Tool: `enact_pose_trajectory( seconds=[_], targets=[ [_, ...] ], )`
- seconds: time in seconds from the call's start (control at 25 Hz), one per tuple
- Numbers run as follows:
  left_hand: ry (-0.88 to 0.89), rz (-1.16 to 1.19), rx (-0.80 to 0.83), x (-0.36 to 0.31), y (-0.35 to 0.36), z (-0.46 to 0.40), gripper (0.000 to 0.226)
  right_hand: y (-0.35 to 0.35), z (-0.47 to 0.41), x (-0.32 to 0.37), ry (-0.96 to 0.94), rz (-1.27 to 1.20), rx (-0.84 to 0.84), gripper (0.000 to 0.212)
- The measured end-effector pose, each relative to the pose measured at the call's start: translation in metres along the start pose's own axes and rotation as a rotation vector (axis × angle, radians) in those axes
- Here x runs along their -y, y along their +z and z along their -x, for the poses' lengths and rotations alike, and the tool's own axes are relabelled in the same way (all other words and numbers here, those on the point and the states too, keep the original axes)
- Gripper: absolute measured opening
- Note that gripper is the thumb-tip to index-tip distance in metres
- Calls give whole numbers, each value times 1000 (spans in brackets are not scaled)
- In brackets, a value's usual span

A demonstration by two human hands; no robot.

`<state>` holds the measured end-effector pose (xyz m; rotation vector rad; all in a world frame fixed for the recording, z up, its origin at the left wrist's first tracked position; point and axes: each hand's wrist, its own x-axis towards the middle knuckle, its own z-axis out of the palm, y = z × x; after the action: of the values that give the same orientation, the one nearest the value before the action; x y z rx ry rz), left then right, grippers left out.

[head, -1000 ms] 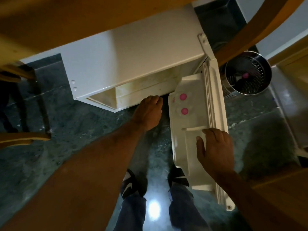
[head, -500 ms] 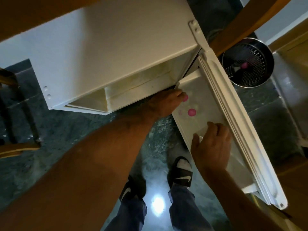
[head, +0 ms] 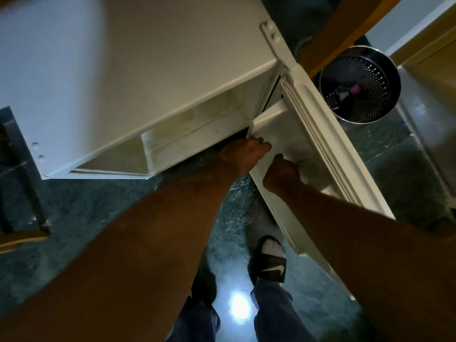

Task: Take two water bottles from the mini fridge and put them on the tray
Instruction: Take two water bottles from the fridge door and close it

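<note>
The white mini fridge (head: 172, 70) stands below me with its door (head: 325, 144) swung open to the right. Both my hands are down in the door shelf (head: 278, 122). My left hand (head: 244, 156) has its fingers curled over the shelf's inner end. Just beside it, my right hand (head: 281, 174) is bunched, thumb up. They cover the spot where two pink-capped water bottles stood, so the bottles are hidden and I cannot tell if either hand grips one. No tray is in view.
A perforated steel bin (head: 360, 85) sits on the floor right of the door, with wooden furniture (head: 345, 28) above it. My sandalled foot (head: 271, 260) stands on the dark green stone floor close to the door. A wooden chair frame (head: 14, 238) is at the left.
My left hand moved right from the fridge opening into the door shelf. My right hand slid up along the shelf to meet it. The pink caps are now covered.
</note>
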<state>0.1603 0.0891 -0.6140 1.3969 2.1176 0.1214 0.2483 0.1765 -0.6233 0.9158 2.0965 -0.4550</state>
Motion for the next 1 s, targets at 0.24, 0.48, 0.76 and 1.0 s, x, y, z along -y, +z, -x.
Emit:
enact_pose_trajectory(
  seconds=[0.24, 0.48, 0.76, 1.0],
  targets=[
    [-29, -20, -23, 9, 1, 16, 32, 5, -12, -4, -152, 113, -216, 33],
    [-62, 34, -118, -6, -58, 69, 22, -49, 67, -3, -217, 58, -279, 28],
    [-39, 57, -256, -47, -182, 148, 10, -156, 211, -15, -258, -91, -238, 57],
    [113, -63, -390, -103, -279, 143, 31, -244, 281, -67, -114, -87, -303, 56]
  ],
)
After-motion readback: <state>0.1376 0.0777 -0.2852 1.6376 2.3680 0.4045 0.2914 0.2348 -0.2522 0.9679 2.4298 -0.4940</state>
